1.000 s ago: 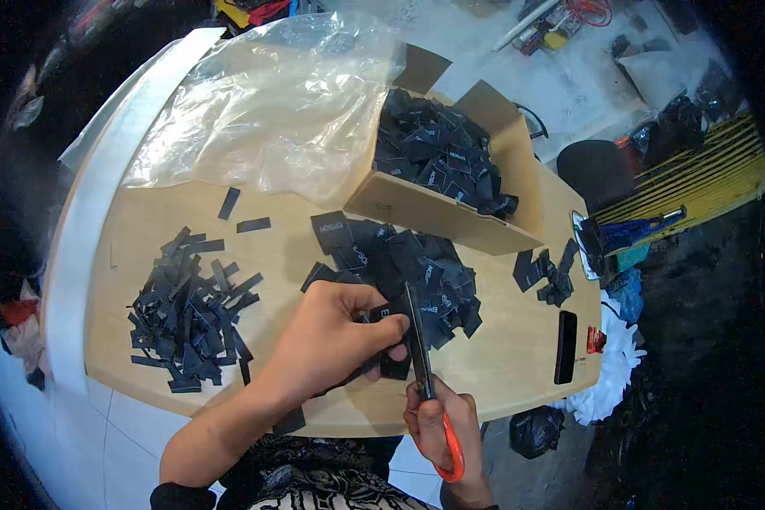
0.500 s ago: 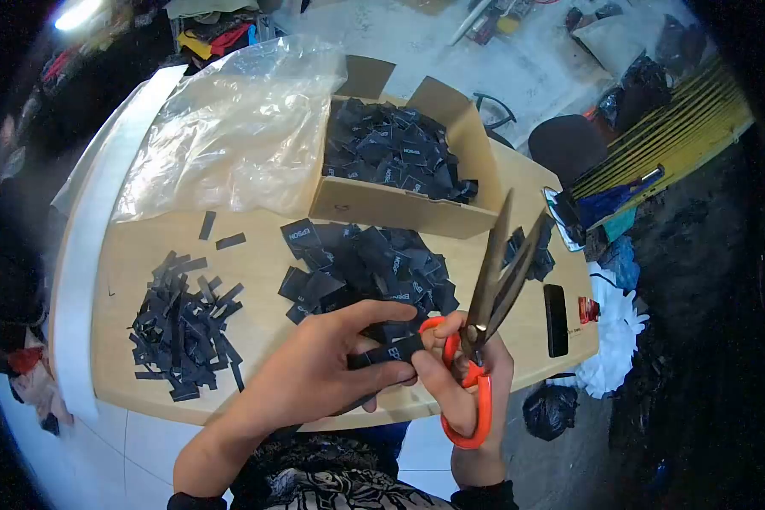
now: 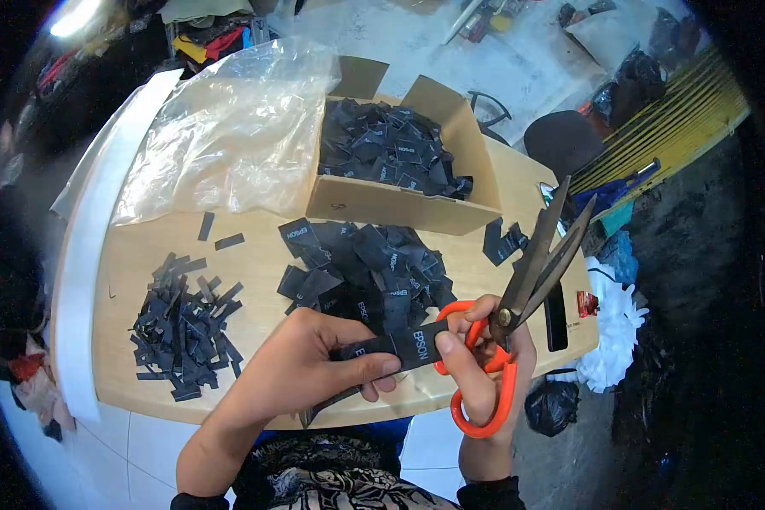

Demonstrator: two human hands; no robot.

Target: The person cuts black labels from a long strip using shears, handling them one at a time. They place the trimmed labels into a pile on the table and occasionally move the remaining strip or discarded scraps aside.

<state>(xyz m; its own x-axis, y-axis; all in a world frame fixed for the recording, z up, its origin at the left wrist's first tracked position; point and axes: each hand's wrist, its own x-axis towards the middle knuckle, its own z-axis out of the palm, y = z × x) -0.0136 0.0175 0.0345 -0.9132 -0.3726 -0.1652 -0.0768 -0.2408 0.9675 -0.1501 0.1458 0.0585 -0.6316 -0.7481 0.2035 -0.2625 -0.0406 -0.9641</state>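
My left hand (image 3: 302, 370) is closed on a black label strip (image 3: 395, 347) printed with white EPSON lettering. One end of the strip hangs below that hand. My right hand (image 3: 493, 365) grips scissors (image 3: 503, 319) with orange handles, blades parted and pointing up and to the right. Its thumb rests at the strip's right end, so the strip spans both hands. Just beyond my hands lies a pile of cut black EPSON labels (image 3: 374, 259). To the left is a heap of narrow black offcuts (image 3: 183, 327).
An open cardboard box (image 3: 399, 204) full of black labels stands behind the pile. A clear plastic bag (image 3: 229, 136) and a long white strip (image 3: 102, 238) lie left. Right are more labels (image 3: 503, 245), a dark phone (image 3: 557, 323) and a small red packet (image 3: 586, 303).
My right hand has moved right with the scissors, their blades tilting further right. My left hand has shifted slightly left, and a longer stretch of the strip shows between the hands.
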